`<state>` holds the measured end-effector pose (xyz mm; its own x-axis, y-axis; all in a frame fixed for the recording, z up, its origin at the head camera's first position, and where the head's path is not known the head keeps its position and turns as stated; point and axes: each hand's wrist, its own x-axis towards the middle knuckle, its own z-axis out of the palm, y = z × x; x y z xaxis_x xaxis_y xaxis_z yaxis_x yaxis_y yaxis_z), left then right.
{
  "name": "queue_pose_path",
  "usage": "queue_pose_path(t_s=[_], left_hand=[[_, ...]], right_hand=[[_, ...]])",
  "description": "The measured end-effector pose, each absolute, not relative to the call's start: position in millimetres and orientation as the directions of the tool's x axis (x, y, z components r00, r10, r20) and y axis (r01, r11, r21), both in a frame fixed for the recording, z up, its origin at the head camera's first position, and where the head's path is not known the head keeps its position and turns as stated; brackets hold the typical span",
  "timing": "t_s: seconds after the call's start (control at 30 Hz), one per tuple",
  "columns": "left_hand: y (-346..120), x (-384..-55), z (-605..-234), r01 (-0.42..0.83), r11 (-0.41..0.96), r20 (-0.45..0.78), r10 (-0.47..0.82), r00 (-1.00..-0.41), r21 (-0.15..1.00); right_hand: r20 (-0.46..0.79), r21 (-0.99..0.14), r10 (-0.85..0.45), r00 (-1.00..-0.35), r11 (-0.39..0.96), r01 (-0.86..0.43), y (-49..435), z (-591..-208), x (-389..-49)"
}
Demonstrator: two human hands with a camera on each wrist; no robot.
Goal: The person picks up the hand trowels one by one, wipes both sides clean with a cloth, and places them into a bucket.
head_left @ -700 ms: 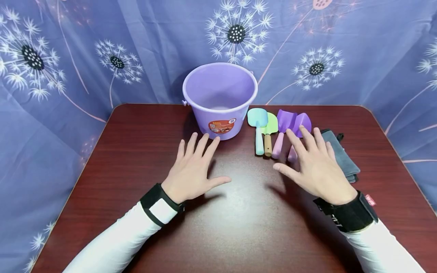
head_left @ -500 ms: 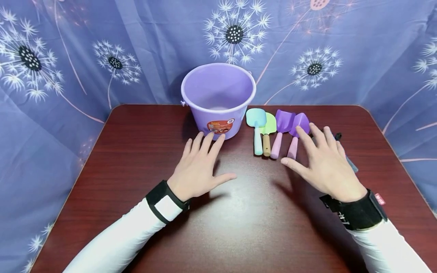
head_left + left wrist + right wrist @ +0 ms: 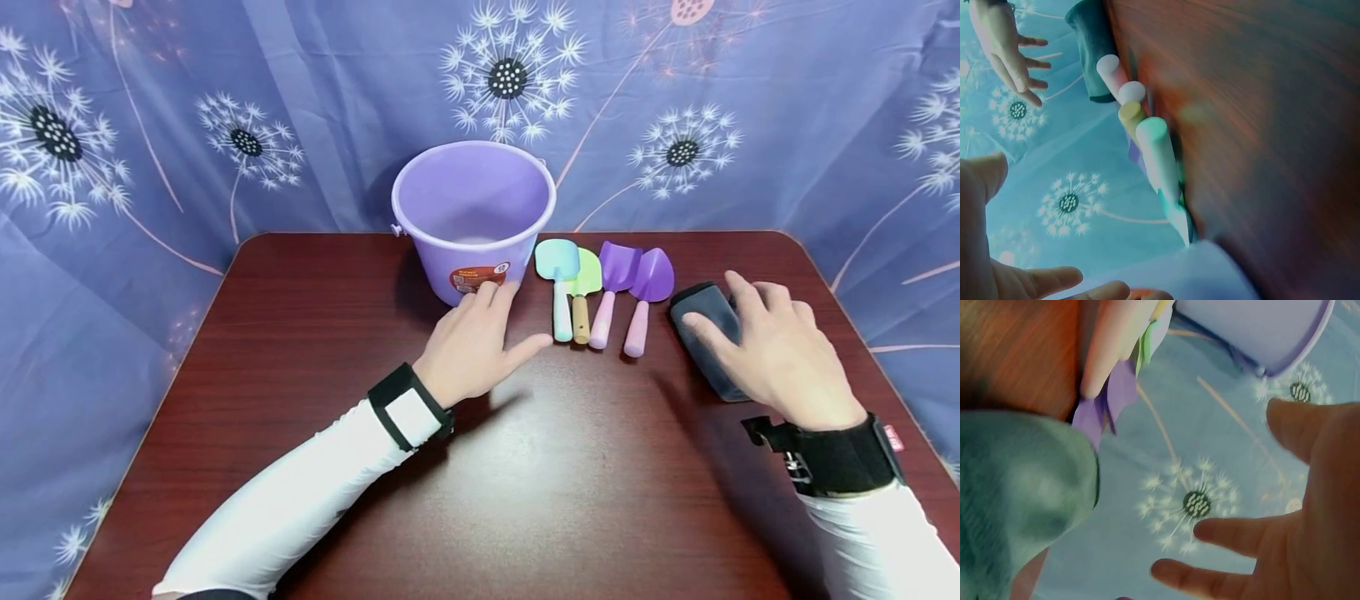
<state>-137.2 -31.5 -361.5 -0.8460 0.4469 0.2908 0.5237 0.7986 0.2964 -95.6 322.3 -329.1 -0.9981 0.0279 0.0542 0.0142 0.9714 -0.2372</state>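
In the head view, my left hand (image 3: 472, 346) hovers with fingers extended before the purple bucket (image 3: 437, 265), its fingertips overlapping the bucket's orange label. To its right lie several toy shovels: a turquoise one (image 3: 562, 308), a green one with a tan handle (image 3: 581, 319), and two purple ones with pink handles, left (image 3: 602, 319) and right (image 3: 637, 327). Fingers spread, my right hand (image 3: 787, 358) is above a dark grey folded cloth pouch (image 3: 707, 333) and partly covers it. The right wrist view shows a gap between that hand and the pouch (image 3: 1029, 481). Neither hand holds anything.
A dark red-brown wooden table (image 3: 480, 517) carries everything. Behind it and along the sides hangs a blue curtain (image 3: 330, 108) printed with dandelions. The bucket stands upright near the back edge.
My right hand has moved right, from beside the shovels to over the grey pouch. My left hand has shifted right and slightly forward, closer to the bucket's front. The objects stay in place.
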Motion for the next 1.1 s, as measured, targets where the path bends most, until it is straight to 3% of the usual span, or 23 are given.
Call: queue_pose_path(t_s=[0.3,0.53,1.1], left_hand=[[-4,-158,-369,0.485,0.786,0.182,0.451,-0.874,0.384],[13,-176,-379,0.413,0.774,0.114,0.412,-0.904,0.48],[56,-203,-400,0.225,0.834,-0.042,0.284,-0.958,0.504]], right_hand=[[-0.158,-0.214,0.084,-0.984,0.97,0.117,367,-338,-101],[-0.33,-0.276,-0.029,-0.944,0.959,0.067,397,-351,-108],[-0.332,-0.334,-0.06,-0.941,0.941,0.058,395,-371,-108]])
